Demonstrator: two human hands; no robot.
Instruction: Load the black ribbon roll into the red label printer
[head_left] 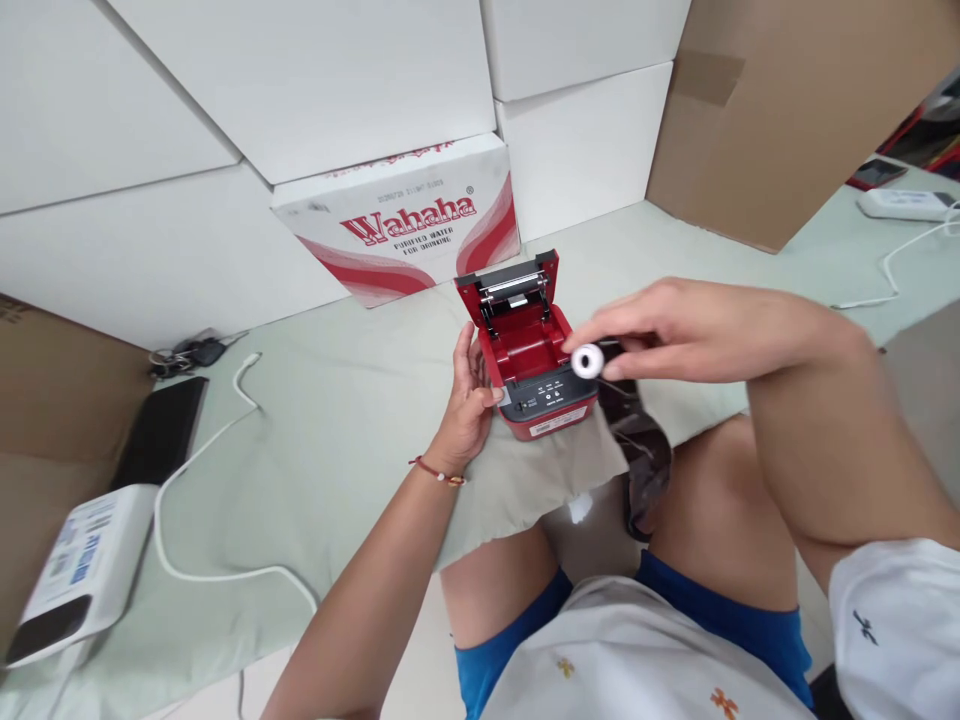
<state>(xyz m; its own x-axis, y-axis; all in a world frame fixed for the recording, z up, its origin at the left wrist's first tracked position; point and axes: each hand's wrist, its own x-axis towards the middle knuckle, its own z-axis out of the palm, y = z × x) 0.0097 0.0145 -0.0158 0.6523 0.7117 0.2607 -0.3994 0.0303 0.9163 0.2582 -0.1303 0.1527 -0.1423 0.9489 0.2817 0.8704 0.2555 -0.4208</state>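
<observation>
A small red-and-black portable printer (556, 399) rests near the front edge of the cloth-covered table, its lid (517, 290) raised and its red paper compartment exposed. My left hand (471, 405) grips the printer's left side, with the thumb on the front corner. Between the thumb and fingers of my right hand (652, 330) is a small white paper roll (587, 362), its end with the dark core hole facing me. The roll is just over the printer's right edge; whether they touch I cannot tell. A dark shiny sheet (641, 450) hangs over the table edge below my right hand.
A Wahaha water carton (420, 220) stands behind the printer, against white boxes (315, 80). Brown cartons (735, 120) flank the table. At left lie a white device (90, 560), a black flat object (161, 430) and a white cable (217, 575). Another white device (907, 205) lies far right.
</observation>
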